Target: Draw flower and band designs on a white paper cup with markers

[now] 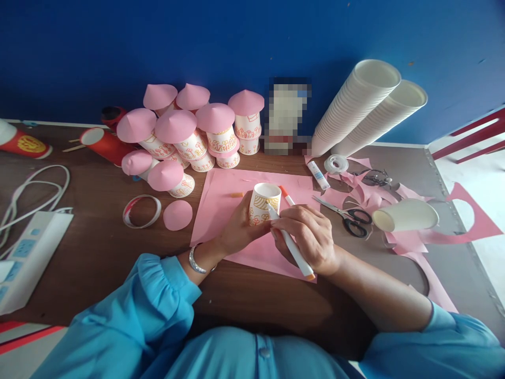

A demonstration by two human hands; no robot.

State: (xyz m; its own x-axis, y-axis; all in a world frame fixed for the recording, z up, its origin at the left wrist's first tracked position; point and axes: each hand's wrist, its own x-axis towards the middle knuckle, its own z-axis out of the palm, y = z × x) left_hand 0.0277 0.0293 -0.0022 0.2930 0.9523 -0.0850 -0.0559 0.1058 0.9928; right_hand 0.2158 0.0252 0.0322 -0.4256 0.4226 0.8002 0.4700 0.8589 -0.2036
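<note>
My left hand [240, 227] is wrapped round a small white paper cup [258, 202] with yellow and orange drawings on its side. Its open rim faces up, tilted slightly toward me. In my right hand [310, 231] is a white marker pen [294, 250] with an orange end cap, its tip at the cup's patterned side. Beneath both hands lies a sheet of pink paper [215, 197]. An orange pen cap [236, 195] rests on it left of the cup, and another marker with an orange-red end [286, 195] lies just behind the cup.
Paper-cup towers with pink cone roofs [215, 118] stand at the back left. Two tall cup stacks [355, 102] lean at the back right. Scissors [347, 215], a glue stick [319, 176], pink scraps and a loose cup [406, 215] lie right; a tape roll [158, 210] and power strip [37, 258] left.
</note>
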